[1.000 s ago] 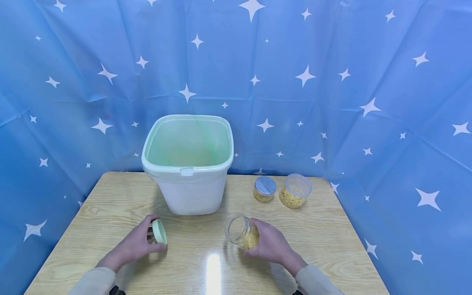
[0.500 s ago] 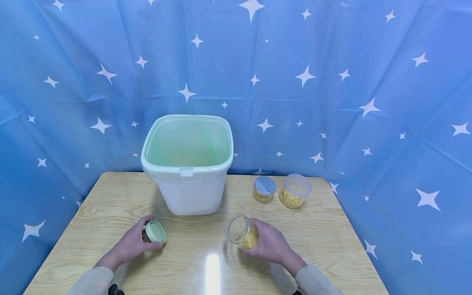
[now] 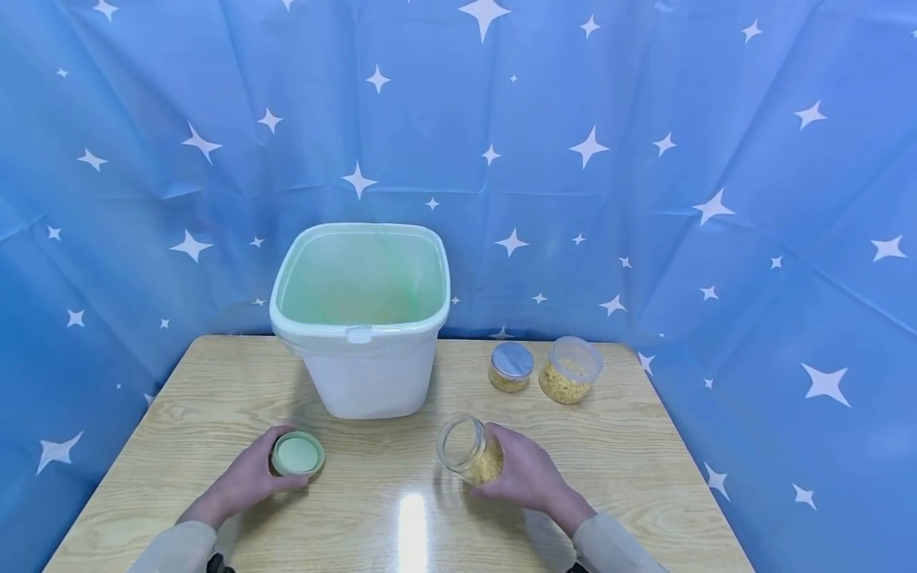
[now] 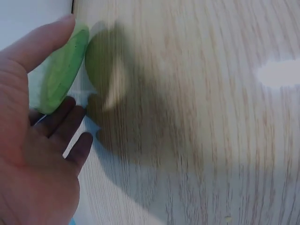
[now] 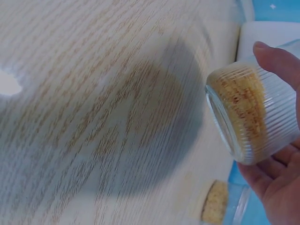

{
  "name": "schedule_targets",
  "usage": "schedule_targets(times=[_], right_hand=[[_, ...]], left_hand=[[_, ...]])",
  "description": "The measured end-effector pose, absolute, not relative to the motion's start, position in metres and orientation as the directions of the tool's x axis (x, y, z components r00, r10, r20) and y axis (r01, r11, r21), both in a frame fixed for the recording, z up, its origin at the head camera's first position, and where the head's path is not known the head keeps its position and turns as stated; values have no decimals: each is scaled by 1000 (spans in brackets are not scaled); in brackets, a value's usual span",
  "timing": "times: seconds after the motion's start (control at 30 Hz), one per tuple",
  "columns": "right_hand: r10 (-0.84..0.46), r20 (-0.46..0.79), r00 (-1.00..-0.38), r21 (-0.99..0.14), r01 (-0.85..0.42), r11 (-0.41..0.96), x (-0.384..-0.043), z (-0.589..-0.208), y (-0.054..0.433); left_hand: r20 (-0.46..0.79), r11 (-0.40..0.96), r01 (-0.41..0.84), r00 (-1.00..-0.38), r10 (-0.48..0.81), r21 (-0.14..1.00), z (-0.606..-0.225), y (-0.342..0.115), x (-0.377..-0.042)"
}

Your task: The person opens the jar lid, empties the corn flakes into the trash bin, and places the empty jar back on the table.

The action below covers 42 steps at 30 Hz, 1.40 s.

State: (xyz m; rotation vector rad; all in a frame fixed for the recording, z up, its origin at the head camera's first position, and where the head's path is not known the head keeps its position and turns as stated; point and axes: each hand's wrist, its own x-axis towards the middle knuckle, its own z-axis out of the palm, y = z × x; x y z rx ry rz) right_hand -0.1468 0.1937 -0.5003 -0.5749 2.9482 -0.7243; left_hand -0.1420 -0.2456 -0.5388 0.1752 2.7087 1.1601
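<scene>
A pale green jar lid is pinched at its rim between the thumb and fingers of my left hand, low over the left side of the table. Its round face points up at the head camera. The left wrist view shows the lid nearly edge-on, above its shadow. With my right hand I grip a lidless ribbed glass jar, its mouth leaning left. Small yellow pieces fill the bottom part of the jar in the right wrist view, and its base is tilted off the table.
A white bin with a light green lining stands at the back, left of centre. To its right are a small jar with a silver lid and a clear tub of yellow pieces. Behind the wooden table hangs a starry blue curtain.
My left hand has turned the lid from nearly edge-on to face up, shifting slightly left. The right hand and glass jar have stayed in place.
</scene>
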Motion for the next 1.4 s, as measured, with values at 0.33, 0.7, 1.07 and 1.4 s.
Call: schedule_targets(times=[0.33,0.7,1.07,1.4], right_hand=[[-372,36,-928,-456,-346,820,-145,-499,193],[-372,14,-928,-463,-336,820,-147,-496,191],[-369,-2,-929,-464,-326,824,-151,-489,191],[-350,31,-936,-458,-324,828,-158,-475,194]], left_hand=[[-54,826,80,-990,133,558,-543,-251,-140],[-35,888,101,-991,130,449,-546,-257,-139],[-102,794,83,-978,180,602,-524,-262,-144],[-69,604,-5,-994,82,797,-462,-257,-168]])
